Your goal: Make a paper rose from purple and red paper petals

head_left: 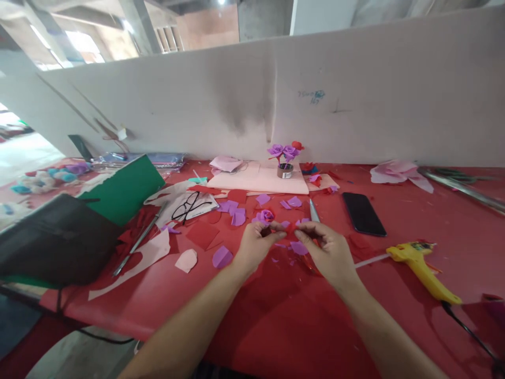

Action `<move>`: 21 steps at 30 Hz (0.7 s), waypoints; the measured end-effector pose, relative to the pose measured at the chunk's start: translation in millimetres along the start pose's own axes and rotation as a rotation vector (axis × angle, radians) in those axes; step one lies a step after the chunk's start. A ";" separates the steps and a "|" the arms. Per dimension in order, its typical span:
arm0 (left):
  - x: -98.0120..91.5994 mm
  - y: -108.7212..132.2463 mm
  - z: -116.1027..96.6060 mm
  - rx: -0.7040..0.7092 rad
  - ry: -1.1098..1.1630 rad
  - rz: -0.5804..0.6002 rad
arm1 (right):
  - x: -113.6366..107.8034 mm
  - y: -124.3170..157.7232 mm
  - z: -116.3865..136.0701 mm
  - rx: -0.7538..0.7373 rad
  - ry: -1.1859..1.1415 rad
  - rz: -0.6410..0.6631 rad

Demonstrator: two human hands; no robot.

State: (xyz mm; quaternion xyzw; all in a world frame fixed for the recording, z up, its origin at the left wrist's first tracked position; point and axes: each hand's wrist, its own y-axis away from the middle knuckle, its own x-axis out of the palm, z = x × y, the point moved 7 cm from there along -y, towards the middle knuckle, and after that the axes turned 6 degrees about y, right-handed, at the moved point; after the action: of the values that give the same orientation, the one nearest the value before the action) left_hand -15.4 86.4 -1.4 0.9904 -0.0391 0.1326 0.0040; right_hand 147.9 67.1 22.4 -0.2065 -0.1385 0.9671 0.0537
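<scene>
Green card sheet (124, 189), flat and smooth, lies far left of my grip, with thin black glasses (191, 206) nearer. My left hand (256, 245) is pinched onto a small red petal piece (290, 230), and my right hand (327, 247) pinches its other edge, low over the red table (256, 316). A curled purple rose (265, 216) sits just beyond. To the right lie a glossy black phone (363, 213) and a yellow glue gun (422, 266).

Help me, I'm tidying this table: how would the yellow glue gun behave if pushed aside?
The yellow glue gun lies on its side, so it would probably slide, not roll. Its black cord trails toward the edge and may drag. The body looks like rigid plastic, likely stiff.
</scene>
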 end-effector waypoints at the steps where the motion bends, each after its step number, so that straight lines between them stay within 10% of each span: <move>1: -0.6 0.1 -0.2 0.000 0.009 -0.008 | -1.0 -0.4 0.2 0.000 -0.004 -0.001; 12: 6.2 3.3 0.9 -0.123 0.004 0.108 | 8.2 1.2 6.6 0.014 0.025 0.170; 17: -4.8 1.5 5.3 -0.214 -0.004 -0.027 | -87.1 14.2 -14.0 0.036 0.577 -0.136; 21: -9.4 1.0 1.3 -0.259 -0.072 -0.042 | -170.2 34.0 -72.6 0.419 1.282 -0.102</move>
State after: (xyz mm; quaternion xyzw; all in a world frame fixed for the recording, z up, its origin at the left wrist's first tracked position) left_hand -24.2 86.1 -5.1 0.9863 -0.0351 0.0907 0.1333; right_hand 331.1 25.1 14.4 -0.7178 0.1018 0.6560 0.2097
